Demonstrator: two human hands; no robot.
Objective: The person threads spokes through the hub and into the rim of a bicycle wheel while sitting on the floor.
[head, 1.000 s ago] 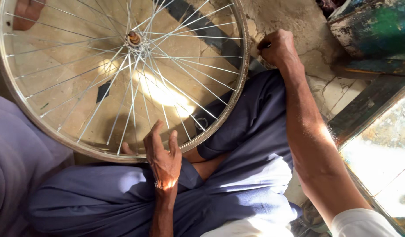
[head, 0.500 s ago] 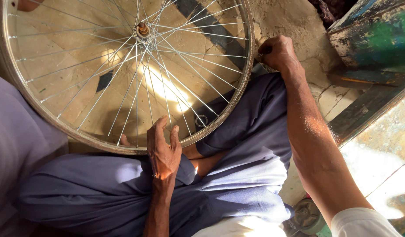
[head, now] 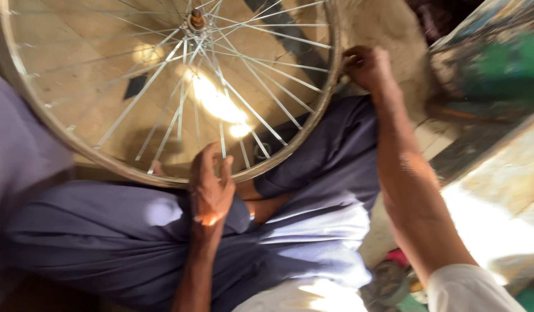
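A bare metal bicycle wheel (head: pixel 58 136) with thin spokes and a hub (head: pixel 196 20) lies across my crossed legs in blue-grey trousers. My left hand (head: pixel 211 188) grips the near rim at the bottom, fingers curled up among the spokes. My right hand (head: pixel 366 66) is closed at the rim's right edge; something small and dark may be in its fingers, but blur hides it.
A worn green and grey container (head: pixel 486 63) stands at the upper right beside a sunlit slab (head: pixel 498 196). Sandy ground (head: pixel 388 23) lies beyond the wheel. Small red and green objects (head: pixel 403 277) sit near my right elbow.
The view has shifted so the wheel and hub sit higher and further right in frame. Both hands keep their places on the rim.
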